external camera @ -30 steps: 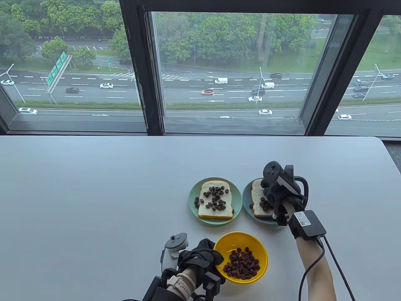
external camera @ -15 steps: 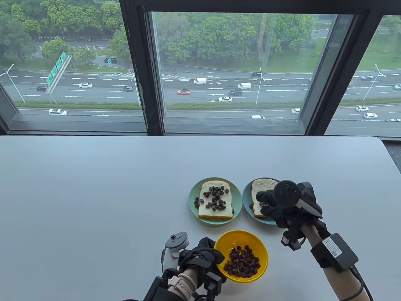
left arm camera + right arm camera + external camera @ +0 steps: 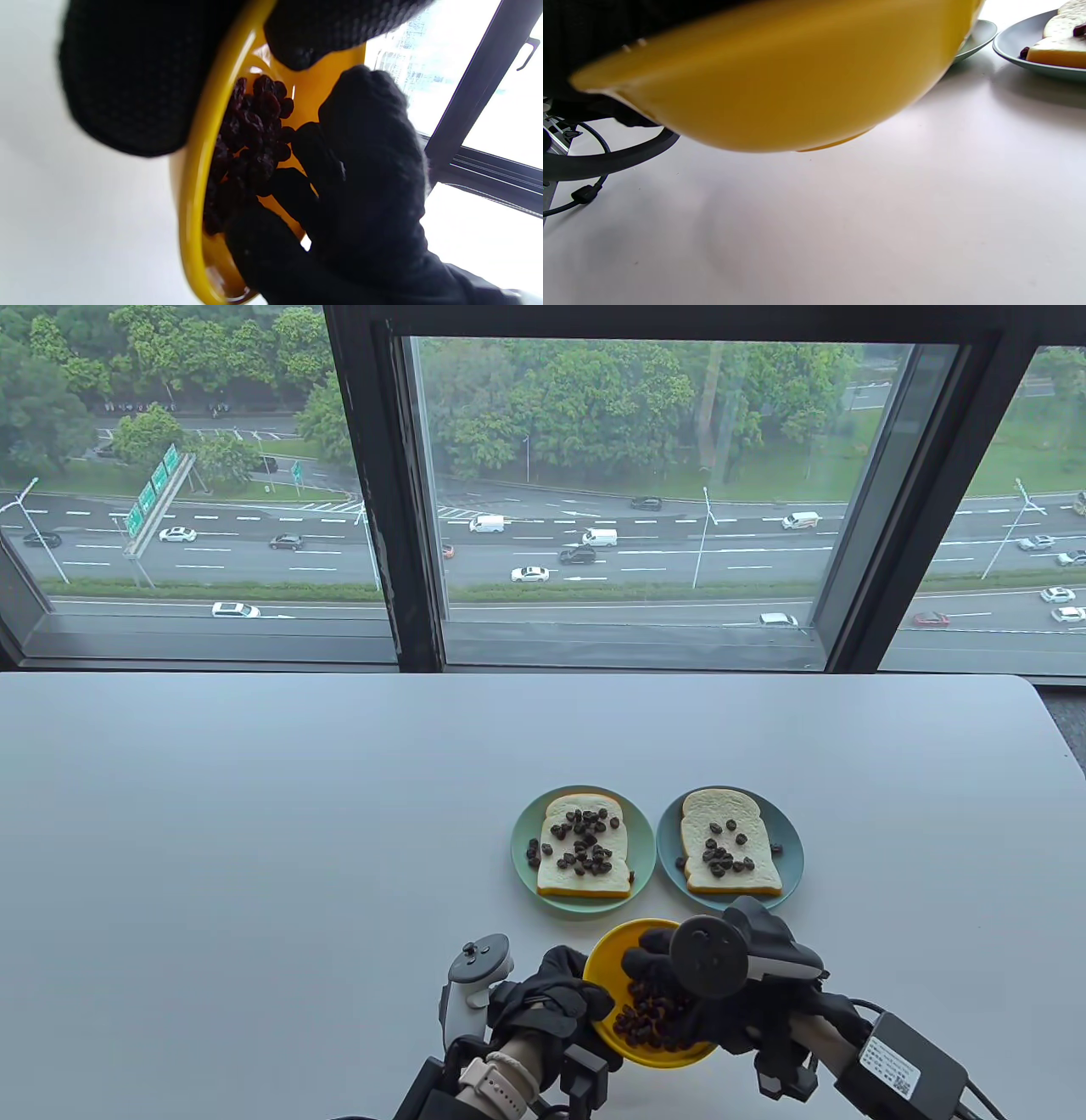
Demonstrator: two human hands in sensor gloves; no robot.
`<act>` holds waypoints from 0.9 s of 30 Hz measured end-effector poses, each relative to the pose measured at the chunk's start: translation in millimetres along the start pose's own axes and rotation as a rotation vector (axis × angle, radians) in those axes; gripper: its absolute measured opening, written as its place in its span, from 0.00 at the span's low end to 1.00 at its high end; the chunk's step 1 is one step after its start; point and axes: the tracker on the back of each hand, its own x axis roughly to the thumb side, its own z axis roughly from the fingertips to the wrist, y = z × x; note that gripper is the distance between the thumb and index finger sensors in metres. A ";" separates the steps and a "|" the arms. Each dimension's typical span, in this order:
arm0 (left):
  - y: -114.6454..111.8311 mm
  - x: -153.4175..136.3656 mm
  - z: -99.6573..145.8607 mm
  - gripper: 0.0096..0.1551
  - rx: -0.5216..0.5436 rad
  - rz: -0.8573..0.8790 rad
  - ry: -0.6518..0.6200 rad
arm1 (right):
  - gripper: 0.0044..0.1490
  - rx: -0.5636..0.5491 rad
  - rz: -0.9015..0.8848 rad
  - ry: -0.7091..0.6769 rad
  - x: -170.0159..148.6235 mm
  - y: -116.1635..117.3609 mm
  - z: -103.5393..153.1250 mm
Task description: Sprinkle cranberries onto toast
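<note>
Your left hand (image 3: 551, 997) grips the tilted yellow bowl (image 3: 607, 954); your right hand (image 3: 687, 993) fingers curl among its cranberries (image 3: 250, 144). More tilt risks spilling them onto the tabletop (image 3: 254, 857)

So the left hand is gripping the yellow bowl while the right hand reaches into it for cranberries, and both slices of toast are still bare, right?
Not quite: neither slice is bare. The table view shows cranberries on the left toast and a sparser scatter on the right toast. The rest holds: the left hand grips the yellow bowl at its rim, and the right hand reaches in among the cranberries.
</note>
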 end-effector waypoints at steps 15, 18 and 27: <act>-7.4 -13.9 -4.3 0.28 -0.038 0.001 0.039 | 0.26 -0.092 0.453 -0.031 29.4 29.9 -17.4; -6.2 -13.1 -6.2 0.28 -0.032 -0.018 0.038 | 0.21 -0.147 0.460 -0.035 27.2 29.8 -15.9; -3.9 -12.1 -5.0 0.28 -0.034 -0.030 0.063 | 0.20 -0.287 0.364 -0.062 21.4 2.5 4.4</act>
